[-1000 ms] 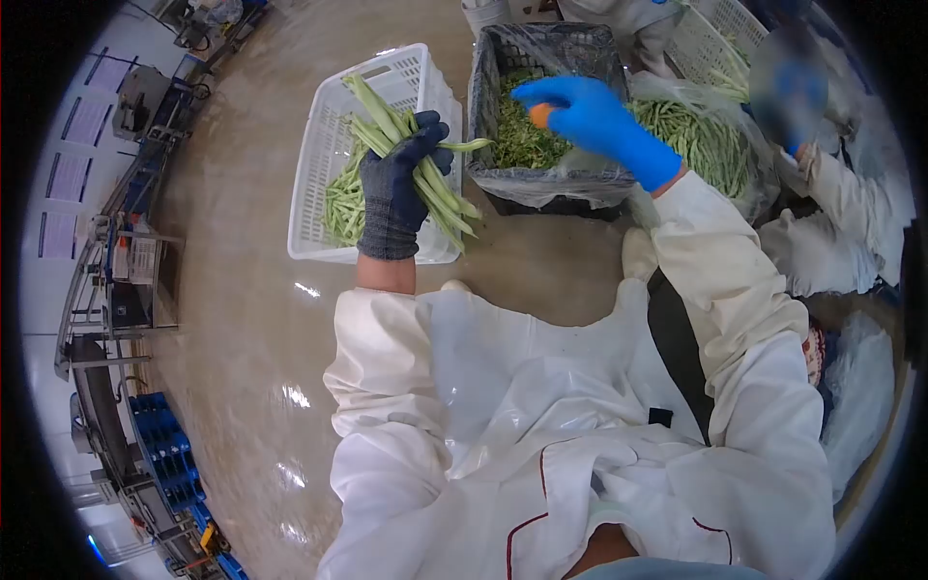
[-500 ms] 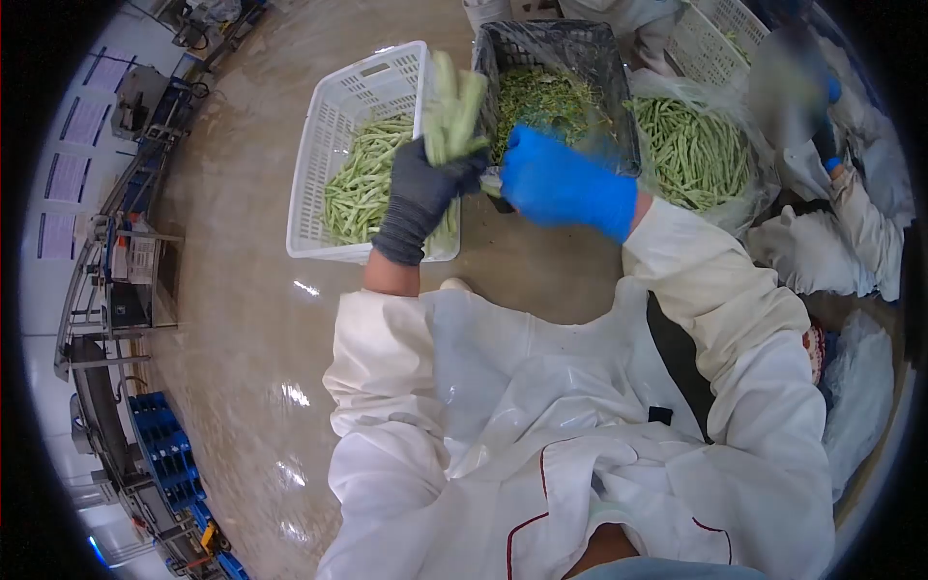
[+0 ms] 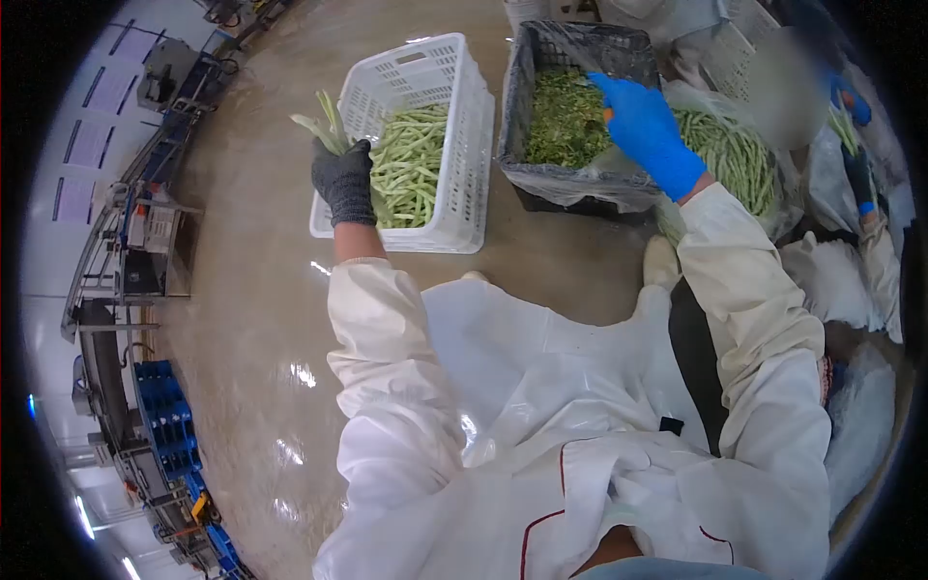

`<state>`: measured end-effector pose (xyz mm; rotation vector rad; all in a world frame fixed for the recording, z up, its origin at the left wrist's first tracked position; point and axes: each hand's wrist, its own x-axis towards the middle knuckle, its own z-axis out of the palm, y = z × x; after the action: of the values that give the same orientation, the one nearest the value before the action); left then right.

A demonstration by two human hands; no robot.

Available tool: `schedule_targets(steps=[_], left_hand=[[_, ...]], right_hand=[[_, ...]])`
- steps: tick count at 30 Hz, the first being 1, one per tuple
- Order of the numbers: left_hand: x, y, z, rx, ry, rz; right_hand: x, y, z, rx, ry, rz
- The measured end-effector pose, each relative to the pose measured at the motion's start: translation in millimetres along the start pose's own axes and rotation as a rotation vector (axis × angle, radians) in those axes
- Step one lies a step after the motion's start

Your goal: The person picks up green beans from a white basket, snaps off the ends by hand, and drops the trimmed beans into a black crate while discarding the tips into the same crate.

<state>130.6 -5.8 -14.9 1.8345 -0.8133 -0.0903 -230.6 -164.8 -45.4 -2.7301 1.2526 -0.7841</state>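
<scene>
My left hand (image 3: 342,181), in a dark grey knit glove, is closed around a few long green beans (image 3: 333,130) whose ends stick up past the fingers. It is at the left side of a white slotted crate (image 3: 467,145), which holds a pile of green beans (image 3: 411,159). My right hand (image 3: 650,130), in a blue glove, hangs over a black crate lined with clear plastic (image 3: 580,179). Its fingers look curled, and a small orange spot shows by them; what it holds cannot be made out. Chopped green trimmings (image 3: 565,121) fill the lined crate.
To the right of the lined crate, a clear plastic bag holds more long beans (image 3: 725,155). A co-worker's blue-gloved hand (image 3: 853,101) is near the right edge with some beans. Metal equipment (image 3: 159,237) and blue crates (image 3: 166,416) line the left. The floor (image 3: 251,319) looks wet.
My left hand has moved left with fewer beans showing, away from my right hand. My right hand has moved right and up, over the trimmings. The view has shifted slightly.
</scene>
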Motion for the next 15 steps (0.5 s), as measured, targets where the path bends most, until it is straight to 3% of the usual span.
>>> schedule_targets(steps=[1, 2, 3, 8, 11, 14, 15], left_hand=[[4.8, -6.3, -4.2, -0.04, 0.027, -0.066], [2.0, -7.6, -1.0, -0.357, -0.053, -0.142], [-4.4, 1.7, -0.6, -0.381, -0.137, -0.275], [-38.0, 42.8, 24.4, -0.703, -0.637, -0.328], [-56.4, 57.2, 34.7, -0.691, -0.931, -0.289], [-79.3, 71.7, 47.4, -0.587, -1.039, -0.271], [-84.6, 74.5, 50.4, -0.536, -1.069, -0.263]], right_hand=[[-0.5, 3.6, 6.3, -0.034, -0.039, 0.057], [-0.2, 7.0, 10.6, -0.069, -0.078, 0.115], [1.9, 11.2, 13.0, -0.055, -0.102, 0.108], [14.2, 1.6, -10.3, -0.186, -0.168, 0.062], [14.7, -5.5, -3.0, -0.11, 0.309, -0.204], [16.7, -24.1, -8.7, 0.581, 0.11, -0.148], [17.5, -28.0, -12.4, 0.667, 0.044, -0.176]])
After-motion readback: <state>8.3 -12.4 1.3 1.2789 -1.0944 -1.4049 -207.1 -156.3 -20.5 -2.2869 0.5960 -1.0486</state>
